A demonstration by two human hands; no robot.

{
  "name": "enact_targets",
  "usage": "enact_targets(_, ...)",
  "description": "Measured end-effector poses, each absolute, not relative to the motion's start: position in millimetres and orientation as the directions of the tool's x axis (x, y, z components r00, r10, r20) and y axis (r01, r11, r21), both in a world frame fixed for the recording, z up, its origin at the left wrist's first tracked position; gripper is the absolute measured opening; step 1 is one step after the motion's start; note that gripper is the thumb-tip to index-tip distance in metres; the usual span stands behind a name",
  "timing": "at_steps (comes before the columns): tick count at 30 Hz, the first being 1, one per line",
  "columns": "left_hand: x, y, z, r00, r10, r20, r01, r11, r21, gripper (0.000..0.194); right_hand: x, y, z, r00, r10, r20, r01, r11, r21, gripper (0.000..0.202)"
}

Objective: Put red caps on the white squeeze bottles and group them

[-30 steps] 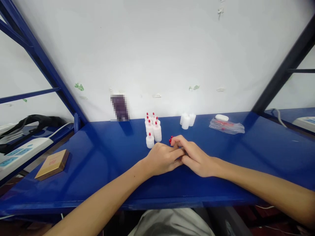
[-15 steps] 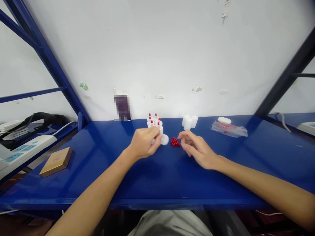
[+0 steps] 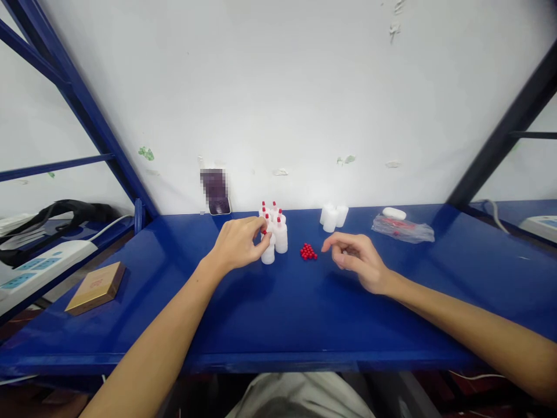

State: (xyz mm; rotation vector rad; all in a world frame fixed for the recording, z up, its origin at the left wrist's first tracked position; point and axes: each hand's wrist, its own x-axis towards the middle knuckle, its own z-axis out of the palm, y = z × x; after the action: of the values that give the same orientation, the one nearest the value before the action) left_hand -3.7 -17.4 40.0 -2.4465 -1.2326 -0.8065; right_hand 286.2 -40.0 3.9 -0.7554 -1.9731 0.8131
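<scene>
The left grip [image 3: 238,242] is brought together, thumb and fingertips around the red cap [image 3: 264,232] of the nearest bottle [image 3: 268,254], which stands upright just beneath those fingertips; whether the pinch is firm I cannot tell. Directly beyond and to the right of this grip, close behind the held bottle, stands a tight cluster of white bottles [image 3: 281,238] with red tips.

The right grip [image 3: 359,258] is loosely curled above the tabletop [image 3: 304,328], its index finger reaching left and its thumb below. A pale spot shows among its fingers, but I cannot tell whether it holds anything. Just left of that index fingertip, between the two grips, lies a small pile of red caps [image 3: 308,252].

Beyond the right grip and slightly to its left, three white cylinders [image 3: 331,220] stand close together. Farther back to its right lie a clear bag [image 3: 407,229] with something red inside and a white rounded object [image 3: 394,213]. Well left of the left grip rests a gold box [image 3: 96,287].
</scene>
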Motion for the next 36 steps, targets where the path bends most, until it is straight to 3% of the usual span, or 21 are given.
enact_targets(9, -2, -16, 39, 0.442, 0.621, 0.647, 0.83, -0.557, -0.032, 0.024, 297, -2, 18, -0.103, 0.797, 0.596, 0.241, 0.601, -0.762, 0.02)
enact_targets(11, -1, -18, 39, 0.433, 0.544, 0.719, 0.808, -0.588, -0.042, 0.02, 308, 22, 29, 0.046, 0.74, 0.671, 0.202, 0.651, -0.732, 0.022)
enact_targets(14, 7, -25, 37, 0.502, 0.362, 0.785, 0.697, -0.707, -0.12, 0.015, 322, 62, 44, 0.196, 0.715, 0.671, 0.198, 0.641, -0.741, 0.027)
enact_targets(18, 31, -40, 26, 0.677, 0.242, 0.695, 0.518, -0.828, -0.217, 0.016, 327, 102, 43, 0.163, 0.758, 0.631, 0.214, 0.598, -0.773, 0.031)
enact_targets(22, 54, -52, 12, 0.818, 0.325, 0.475, 0.456, -0.869, -0.191, 0.017, 327, 118, 27, 0.075, 0.784, 0.616, 0.268, 0.579, -0.77, 0.034)
enact_targets(26, 60, -55, 8, 0.821, 0.494, 0.288, 0.545, -0.827, -0.136, 0.017, 329, 124, 16, 0.017, 0.795, 0.607, 0.3, 0.575, -0.762, 0.036)
enact_targets(31, 56, -53, 11, 0.742, 0.64, 0.198, 0.667, -0.733, -0.133, 0.022, 332, 130, 15, -0.04, 0.796, 0.604, 0.331, 0.581, -0.744, 0.035)
enact_targets(36, 56, -52, 10, 0.72, 0.672, 0.174, 0.693, -0.712, -0.116, 0.026, 329, 131, 10, -0.079, 0.807, 0.586, 0.343, 0.574, -0.744, 0.034)
